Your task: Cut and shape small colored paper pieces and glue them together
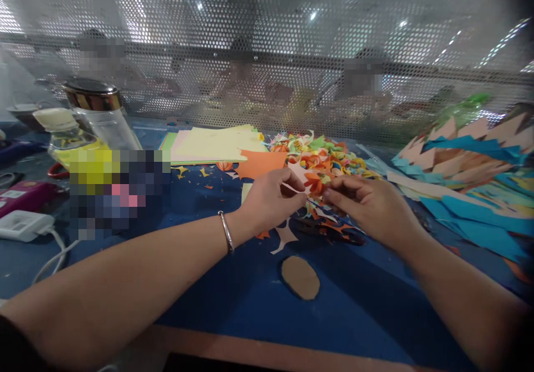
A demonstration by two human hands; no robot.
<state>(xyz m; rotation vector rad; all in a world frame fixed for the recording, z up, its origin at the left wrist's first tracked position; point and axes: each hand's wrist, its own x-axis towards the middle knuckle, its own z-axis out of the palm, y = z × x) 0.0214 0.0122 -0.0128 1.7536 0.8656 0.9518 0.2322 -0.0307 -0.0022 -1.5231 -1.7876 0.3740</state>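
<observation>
My left hand (273, 194), with a silver bracelet at its wrist, has thumb and fingers pinched together in front of the paper pile. Close to its right, my right hand (367, 202) also has thumb and index finger pressed together. A small orange folded paper piece (314, 183) shows between the two hands, its contact with the fingertips unclear. Behind them lies a heap of colourful paper pieces (329, 152). An orange paper sheet with cut edges (261, 164) lies beyond my left hand. A brown oval card (300, 277) rests on the blue table nearer me.
Pale paper sheets (217, 144) are stacked behind. Bottles (104, 110), a white charger (25, 225) and its cable stand or lie left. Blue paper pieces (479, 216) and zigzag-edged paper lie right. A perforated metal screen (271, 94) rises behind, people beyond it.
</observation>
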